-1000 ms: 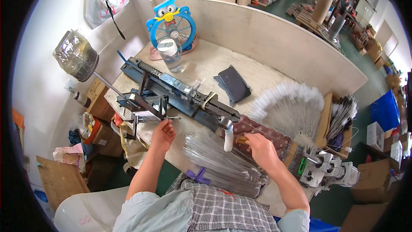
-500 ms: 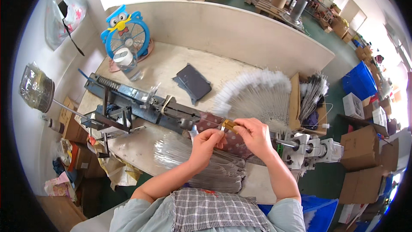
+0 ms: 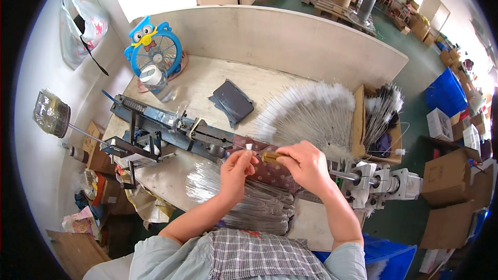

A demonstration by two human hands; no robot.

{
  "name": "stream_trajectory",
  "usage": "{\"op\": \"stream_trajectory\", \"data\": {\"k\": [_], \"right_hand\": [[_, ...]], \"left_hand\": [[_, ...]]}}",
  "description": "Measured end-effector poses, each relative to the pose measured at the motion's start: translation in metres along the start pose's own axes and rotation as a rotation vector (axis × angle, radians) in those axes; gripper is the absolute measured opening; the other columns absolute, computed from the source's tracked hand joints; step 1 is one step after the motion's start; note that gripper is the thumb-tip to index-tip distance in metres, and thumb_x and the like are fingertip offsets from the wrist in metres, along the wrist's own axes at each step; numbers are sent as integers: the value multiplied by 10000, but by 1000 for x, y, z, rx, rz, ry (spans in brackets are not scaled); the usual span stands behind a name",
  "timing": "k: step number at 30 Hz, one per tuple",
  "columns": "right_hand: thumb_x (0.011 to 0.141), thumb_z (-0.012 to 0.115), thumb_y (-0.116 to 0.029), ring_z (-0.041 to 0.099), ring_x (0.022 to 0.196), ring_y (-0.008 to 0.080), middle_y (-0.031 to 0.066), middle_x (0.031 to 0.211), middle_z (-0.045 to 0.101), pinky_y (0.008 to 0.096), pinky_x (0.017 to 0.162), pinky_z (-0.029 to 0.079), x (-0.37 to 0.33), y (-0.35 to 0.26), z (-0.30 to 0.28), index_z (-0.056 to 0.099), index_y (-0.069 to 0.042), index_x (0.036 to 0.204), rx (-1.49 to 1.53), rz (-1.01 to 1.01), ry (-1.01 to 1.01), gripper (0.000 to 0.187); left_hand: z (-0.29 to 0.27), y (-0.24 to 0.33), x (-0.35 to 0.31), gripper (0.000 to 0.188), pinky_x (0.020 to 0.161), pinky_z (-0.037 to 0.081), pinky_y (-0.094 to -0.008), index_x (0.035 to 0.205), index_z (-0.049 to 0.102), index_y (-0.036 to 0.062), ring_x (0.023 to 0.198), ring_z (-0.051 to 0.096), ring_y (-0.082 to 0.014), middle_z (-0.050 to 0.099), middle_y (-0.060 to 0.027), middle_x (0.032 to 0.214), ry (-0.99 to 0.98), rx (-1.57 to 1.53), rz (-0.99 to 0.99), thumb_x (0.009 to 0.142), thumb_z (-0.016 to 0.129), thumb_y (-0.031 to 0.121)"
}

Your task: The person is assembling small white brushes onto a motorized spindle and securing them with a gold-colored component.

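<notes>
My left hand (image 3: 234, 176) is closed in a pinch, with a small white piece (image 3: 249, 147) showing at its fingertips. Facing it, my right hand (image 3: 307, 166) grips a short amber-brown handle (image 3: 271, 156) that points toward the left hand. Whether a thin wire joins the two is too fine to tell. Both hands are above a dark red dotted cloth (image 3: 275, 173) on the bench. Below them lies a thick bundle of thin metal wires (image 3: 259, 205). Behind, wire brushes with white bristles (image 3: 306, 111) lie fanned out.
A long metal bench fixture (image 3: 166, 124) runs left of the hands; a shafted machine (image 3: 381, 180) stands at right. A cardboard box (image 3: 359, 124) holds more brushes. Further back are a dark flat pad (image 3: 233, 102), a clear jar (image 3: 155, 80) and a blue fan (image 3: 155, 52).
My hands have drawn apart: the left moved slightly left, and the white piece now shows above its fingers. The brown handle has turned more level. The view has shifted a little.
</notes>
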State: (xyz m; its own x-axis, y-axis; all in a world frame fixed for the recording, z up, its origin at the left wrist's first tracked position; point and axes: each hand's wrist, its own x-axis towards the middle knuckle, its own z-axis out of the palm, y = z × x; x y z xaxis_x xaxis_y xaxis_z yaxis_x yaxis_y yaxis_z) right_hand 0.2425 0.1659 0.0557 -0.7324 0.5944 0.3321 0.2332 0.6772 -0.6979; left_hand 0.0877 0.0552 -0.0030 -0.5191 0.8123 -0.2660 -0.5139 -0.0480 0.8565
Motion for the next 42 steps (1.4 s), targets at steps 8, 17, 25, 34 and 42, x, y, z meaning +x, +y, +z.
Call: {"op": "stream_trajectory", "data": {"k": [8, 17, 25, 34, 42], "right_hand": [[765, 633, -163, 573, 746, 260, 50, 726, 617, 385, 659, 455, 40, -9, 53, 614, -84, 768, -352, -129, 157, 81], [829, 603, -216, 585, 755, 286, 101, 769, 648, 366, 668, 466, 41, -15, 44, 675, -48, 877, 88, 229, -78, 189], [796, 624, -220, 580, 872, 280, 71, 890, 639, 404, 731, 460, 31, -37, 66, 656, -64, 940, -275, 2, 148, 215], [685, 712, -160, 563, 925, 216, 4, 937, 635, 367, 781, 438, 24, -38, 67, 681, -111, 943, -385, -49, 260, 264], [709, 706, -147, 569, 913, 224, 8, 922, 627, 363, 769, 448, 16, -24, 55, 704, -138, 918, -328, -138, 244, 210]], "left_hand": [[-1, 14, -1, 154, 553, 406, -206, 906, 600, 66, 589, 515, -84, 593, -20, 742, 1, -131, -106, 915, 570, 217], [-8, 18, -2, 334, 603, 447, -210, 961, 586, 20, 643, 568, -102, 612, -49, 734, -110, 21, -132, 967, 462, 330], [-11, 9, 3, 412, 800, 456, -306, 1021, 550, 68, 907, 612, -156, 627, -57, 940, -90, -326, -168, 974, 362, 431], [1, 10, -1, 175, 778, 487, -312, 979, 546, 46, 855, 612, -143, 621, -33, 891, -6, -369, -120, 939, 494, 208], [7, 10, -1, 93, 736, 498, -274, 967, 562, 34, 824, 623, -129, 624, -46, 908, 29, -366, -48, 898, 548, 95]]}}
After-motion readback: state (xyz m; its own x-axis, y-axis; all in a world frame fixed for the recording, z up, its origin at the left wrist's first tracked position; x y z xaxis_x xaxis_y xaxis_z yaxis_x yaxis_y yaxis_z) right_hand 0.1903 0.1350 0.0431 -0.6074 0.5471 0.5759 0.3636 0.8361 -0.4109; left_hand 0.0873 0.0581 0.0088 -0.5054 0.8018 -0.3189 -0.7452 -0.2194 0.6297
